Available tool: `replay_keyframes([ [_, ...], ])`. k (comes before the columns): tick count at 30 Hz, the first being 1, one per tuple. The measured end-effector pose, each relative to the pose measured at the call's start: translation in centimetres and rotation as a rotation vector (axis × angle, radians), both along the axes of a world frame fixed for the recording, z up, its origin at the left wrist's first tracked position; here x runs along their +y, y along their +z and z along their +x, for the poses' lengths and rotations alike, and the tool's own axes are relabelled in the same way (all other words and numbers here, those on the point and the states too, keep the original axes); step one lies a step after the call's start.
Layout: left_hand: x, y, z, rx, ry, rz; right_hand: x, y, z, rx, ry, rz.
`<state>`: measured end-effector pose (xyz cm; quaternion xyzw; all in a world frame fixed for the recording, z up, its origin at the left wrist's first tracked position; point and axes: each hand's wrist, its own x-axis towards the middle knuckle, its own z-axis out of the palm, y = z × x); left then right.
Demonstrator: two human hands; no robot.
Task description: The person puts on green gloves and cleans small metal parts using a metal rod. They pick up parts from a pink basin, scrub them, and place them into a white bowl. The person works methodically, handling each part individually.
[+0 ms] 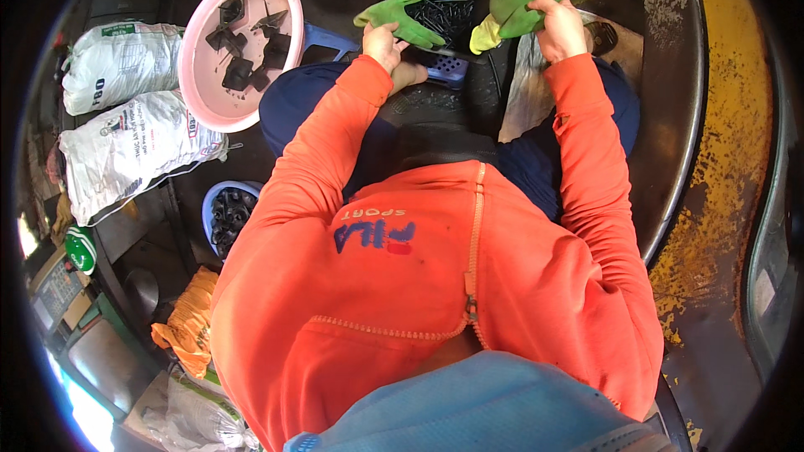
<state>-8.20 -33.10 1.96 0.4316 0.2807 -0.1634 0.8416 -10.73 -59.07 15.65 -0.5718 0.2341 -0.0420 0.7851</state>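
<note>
And here the left hand point(383, 50) pinches a green glove point(400, 18); the right hand point(564, 32) grips the yellow-cuffed glove point(521, 7), lying just far-left of it, long axis slanting far-right (right hand clearly nearer!).

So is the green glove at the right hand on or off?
Off: the right hand is bare, and its fingers hold the green glove from outside.
</note>
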Motion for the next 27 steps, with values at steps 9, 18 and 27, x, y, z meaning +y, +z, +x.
replay_keyframes([
  [9,1.2,-5.7,0.8,0.008,0.204,0.191,0.1,-0.1,0.0,-0.037,0.018,0.052],
  [18,-1.0,1.2,-2.1,0.324,0.339,0.332,1.5,0.1,0.0,0.009,0.153,0.085],
  [27,-1.3,6.5,-2.8,-0.372,-0.612,-0.399,3.1,0.6,-0.6,0.084,0.419,0.356],
])
